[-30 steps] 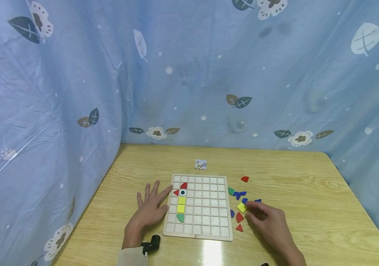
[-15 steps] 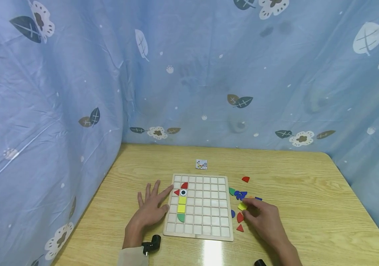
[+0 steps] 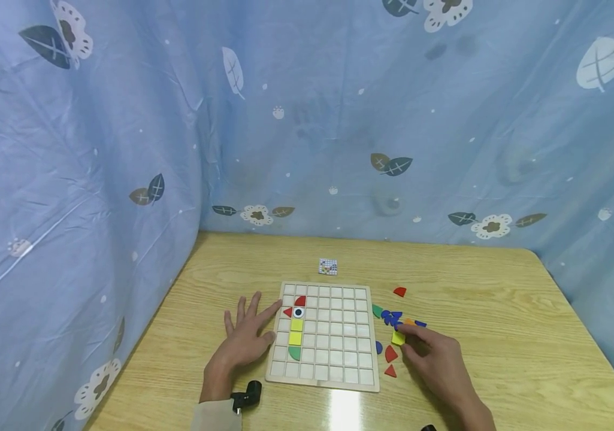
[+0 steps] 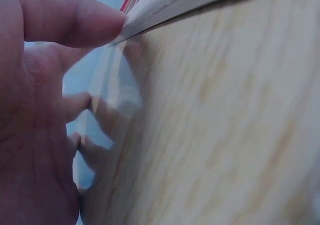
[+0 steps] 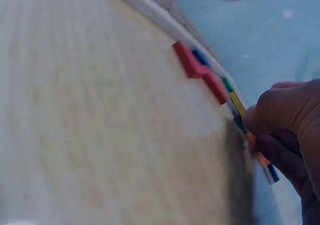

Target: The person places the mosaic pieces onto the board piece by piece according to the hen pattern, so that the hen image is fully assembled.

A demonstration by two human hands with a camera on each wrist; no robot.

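In the head view my left hand (image 3: 246,339) lies with fingers spread on the left of a wooden grid board (image 3: 333,384). Its index finger and thumb touch the board's left edge, and the left wrist view shows the thumb (image 4: 85,22) there. My right hand (image 3: 438,359) is over loose pieces right of the board, thumb and index finger apart. Its fingertips are right at a yellow square (image 3: 398,339), several small blue pieces (image 3: 391,318) and a partly covered orange piece (image 3: 410,322). In the right wrist view the hand (image 5: 290,120) hides part of these pieces.
On the board's left columns are a red quarter-circle (image 3: 301,300), red triangle (image 3: 287,312), eye tile (image 3: 298,312), two yellow squares (image 3: 296,331) and a green quarter-circle (image 3: 295,353). A small pattern card (image 3: 327,266) lies behind. Loose red pieces (image 3: 390,354) lie by the right hand.
A blue piece that was at my right fingertips now lies among the other blue ones. The yellow square has shifted slightly and the orange piece shows more. My left hand stays put.
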